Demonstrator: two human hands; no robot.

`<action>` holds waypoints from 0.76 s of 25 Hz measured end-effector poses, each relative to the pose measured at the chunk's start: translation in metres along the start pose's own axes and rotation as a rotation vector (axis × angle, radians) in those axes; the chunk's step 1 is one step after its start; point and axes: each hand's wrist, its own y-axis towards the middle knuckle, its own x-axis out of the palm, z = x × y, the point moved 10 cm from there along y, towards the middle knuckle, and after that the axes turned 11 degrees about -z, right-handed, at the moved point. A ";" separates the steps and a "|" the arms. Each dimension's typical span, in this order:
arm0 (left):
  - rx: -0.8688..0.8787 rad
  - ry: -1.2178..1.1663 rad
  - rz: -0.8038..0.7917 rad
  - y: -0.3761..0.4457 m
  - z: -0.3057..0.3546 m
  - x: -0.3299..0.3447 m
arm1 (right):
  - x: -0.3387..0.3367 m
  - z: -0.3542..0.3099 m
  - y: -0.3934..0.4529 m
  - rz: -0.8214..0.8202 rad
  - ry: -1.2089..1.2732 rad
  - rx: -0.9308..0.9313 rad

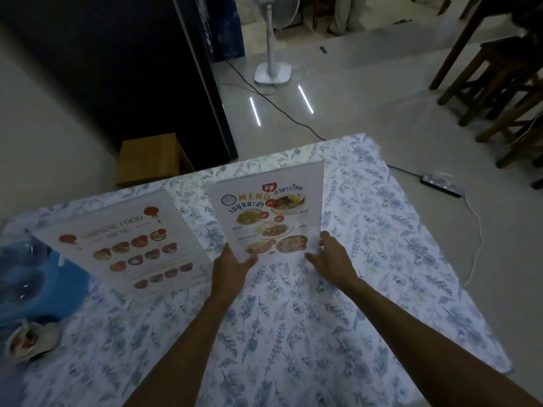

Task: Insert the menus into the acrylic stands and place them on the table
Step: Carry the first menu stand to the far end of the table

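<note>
A Thai food menu in a clear acrylic stand (pixel 267 210) stands tilted near the middle of the flower-patterned table (pixel 293 318). My left hand (pixel 230 264) grips its lower left corner, thumb on the front. My right hand (pixel 330 255) touches its lower right edge with fingers spread. To the left, a Chinese food menu in an acrylic stand (pixel 129 245) leans on the table, apart from both hands.
A blue transparent object (pixel 29 277) and a small roll of tape (pixel 29 342) lie at the table's left edge. Beyond the far edge are a cardboard box (pixel 150 160), a white fan base (pixel 271 73), a power strip (pixel 442 186) with cables, and wooden stools (pixel 505 83) at right.
</note>
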 end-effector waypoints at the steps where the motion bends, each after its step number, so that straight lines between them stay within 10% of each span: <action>1: 0.001 0.006 0.001 -0.001 0.000 0.000 | 0.003 0.001 0.001 0.016 -0.010 -0.006; 19: 0.272 0.073 -0.111 0.044 0.122 0.016 | -0.126 -0.018 -0.002 0.248 -0.128 -0.054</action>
